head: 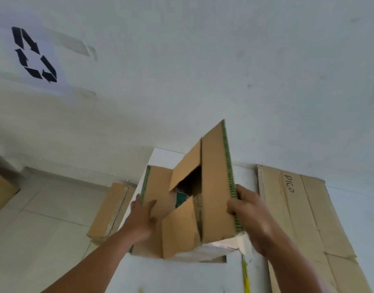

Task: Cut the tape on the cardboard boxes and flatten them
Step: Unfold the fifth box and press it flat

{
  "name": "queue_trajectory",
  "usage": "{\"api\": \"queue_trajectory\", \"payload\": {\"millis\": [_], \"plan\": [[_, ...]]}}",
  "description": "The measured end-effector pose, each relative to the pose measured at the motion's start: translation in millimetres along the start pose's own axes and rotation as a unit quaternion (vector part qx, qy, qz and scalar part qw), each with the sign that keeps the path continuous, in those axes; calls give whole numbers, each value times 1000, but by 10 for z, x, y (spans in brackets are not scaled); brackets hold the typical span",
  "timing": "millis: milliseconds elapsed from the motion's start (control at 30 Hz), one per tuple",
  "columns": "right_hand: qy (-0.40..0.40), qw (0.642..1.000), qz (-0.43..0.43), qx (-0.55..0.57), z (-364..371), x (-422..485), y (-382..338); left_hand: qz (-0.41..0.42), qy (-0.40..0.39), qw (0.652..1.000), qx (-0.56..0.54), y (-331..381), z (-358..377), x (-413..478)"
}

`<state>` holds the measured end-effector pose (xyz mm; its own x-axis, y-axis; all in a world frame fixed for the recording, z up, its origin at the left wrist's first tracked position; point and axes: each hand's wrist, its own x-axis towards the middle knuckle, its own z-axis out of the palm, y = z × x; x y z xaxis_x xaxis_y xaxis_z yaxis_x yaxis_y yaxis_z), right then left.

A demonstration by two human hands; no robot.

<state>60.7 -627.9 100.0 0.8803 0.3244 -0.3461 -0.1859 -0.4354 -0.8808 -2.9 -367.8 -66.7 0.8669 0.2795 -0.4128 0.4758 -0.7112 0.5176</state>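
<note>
A cardboard box (215, 187) with green-printed edges stands on a white table (181, 275), its top flaps open and raised. My left hand (142, 216) grips the left flap, thumb on its inner face and fingers behind its green edge. My right hand (248, 210) holds the tall right flap, fingers curled round its green edge. Inside the box a dark gap shows some printed green and white material. A yellow-handled tool (246, 278), probably a cutter, lies on the table just right of the box.
A flattened cardboard sheet marked "PICO" (304, 218) leans at the right. Folded cardboard (110, 212) lies on the tiled floor to the left. A paper with a recycling symbol (33, 56) is taped to the white wall.
</note>
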Motion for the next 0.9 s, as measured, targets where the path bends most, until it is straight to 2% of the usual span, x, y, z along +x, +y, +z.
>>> {"api": "queue_trajectory", "payload": {"millis": [67, 133, 200, 267, 433, 600, 700, 767, 800, 833, 900], "plan": [[-11, 999, 0, 35, 275, 5, 45, 97, 1, 993, -74, 126, -82, 0], [-26, 998, 2, 50, 567, -3, 104, 164, -36, 960, -226, 242, -186, -52], [-10, 999, -5, 39, 803, -37, 122, 158, -31, 928, -337, 222, -248, -74], [21, 999, -14, 30, 954, -59, 122, 147, -23, 912, -383, 86, -293, -85], [63, 996, 11, 63, 1036, -61, 138, 146, -26, 911, -386, -136, -455, -122], [76, 993, 32, 90, 992, -61, 150, 128, -26, 938, -322, -352, -516, -131], [72, 993, 26, 84, 1035, -60, 148, 94, -141, 958, -229, -288, -688, -92], [68, 994, 20, 87, 1041, -79, 124, 54, -252, 953, -160, -150, -861, -55], [55, 994, 13, 96, 1040, -96, 106, 37, -279, 948, -147, -66, -940, -48], [31, 994, 1, 107, 1040, -118, 93, 37, -274, 949, -154, 18, -995, -39], [-20, 995, -22, 98, 1057, -165, 64, 78, -200, 956, -201, 147, -1038, 25]]}}
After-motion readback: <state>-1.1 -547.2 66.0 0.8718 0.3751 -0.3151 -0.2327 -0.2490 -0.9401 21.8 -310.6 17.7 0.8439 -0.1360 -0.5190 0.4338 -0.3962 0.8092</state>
